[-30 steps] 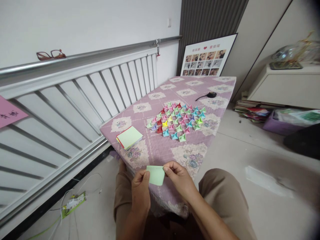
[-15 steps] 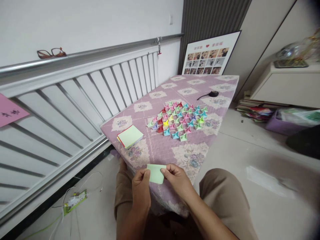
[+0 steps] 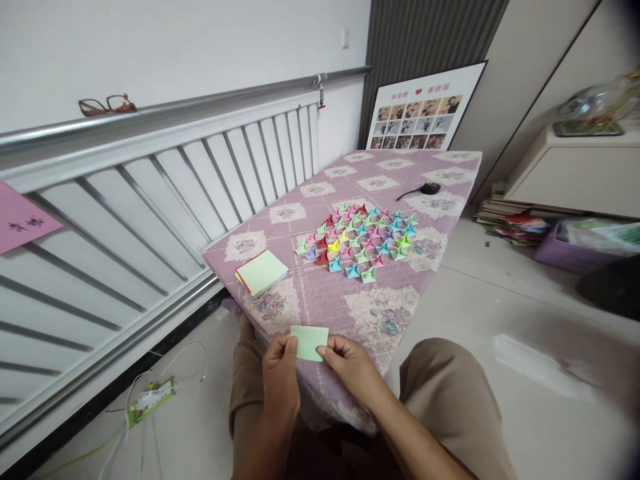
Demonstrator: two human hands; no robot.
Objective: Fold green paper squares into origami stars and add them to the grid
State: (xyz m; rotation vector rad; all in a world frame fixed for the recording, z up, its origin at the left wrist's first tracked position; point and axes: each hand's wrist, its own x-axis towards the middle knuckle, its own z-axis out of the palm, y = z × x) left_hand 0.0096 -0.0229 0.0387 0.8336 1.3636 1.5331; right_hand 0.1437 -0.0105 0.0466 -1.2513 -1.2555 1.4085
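The left thumb [image 3: 291,345] lies on the face of a pale green rectangular paper sheet [image 3: 309,340], at its left side; the fingers of the left hand [image 3: 281,377] are curled behind, so the sheet is pinched. The right hand [image 3: 353,367] grips the lower right part likewise, thumb on top. The sheet is held between both hands at the near end of the table, spread nearly flat (whether it touches the cloth cannot be told).

Beyond the sheet is a purple quilted tablecloth with floral patches [image 3: 320,297]. To the left lies a stack of coloured paper sheets [image 3: 262,273], pale green uppermost, its edges uneven. Farther out, small pointed folded-paper pieces in several colours [image 3: 361,255] stand in close rows. A black object with a thin tail [image 3: 430,189] rests past them.

Likely faults: unequal thumb pressure could skew the sheet or set a stray crease; outward pull could tear it or slip it from the right thumb. A forearm or sleeve reaching forward could topple the closely spaced pieces. A brush against the stack could slide its loose sheets apart.
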